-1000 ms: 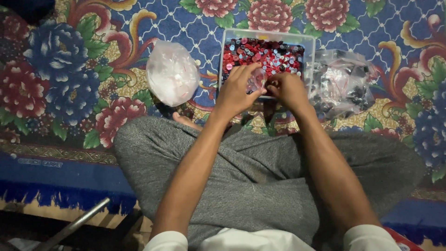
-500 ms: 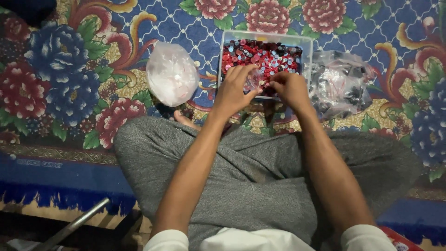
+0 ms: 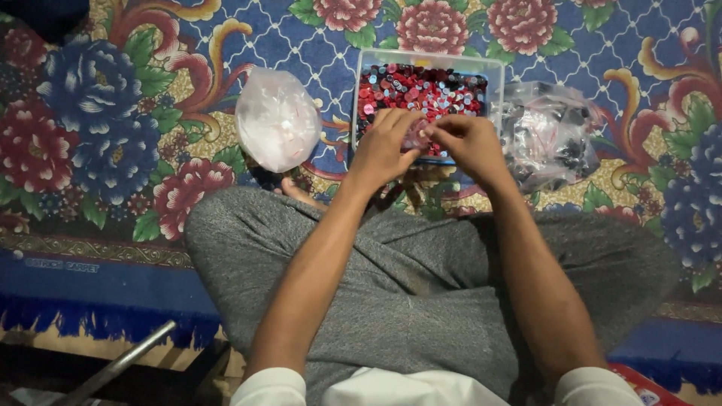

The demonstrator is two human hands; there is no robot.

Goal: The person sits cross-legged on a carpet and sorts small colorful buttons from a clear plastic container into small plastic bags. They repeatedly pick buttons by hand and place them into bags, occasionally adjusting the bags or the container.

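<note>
Head view: my left hand & right hand meet at upper centre of frame, fingertips pinching one small pale piece btwn them, both clenched on it. It sits right over the near edge of the clear tray full of red buttons, tray just above both hands. Long axis too small to tell. White bag upper left, clear bag on the right, both on the floral carpet.
</note>
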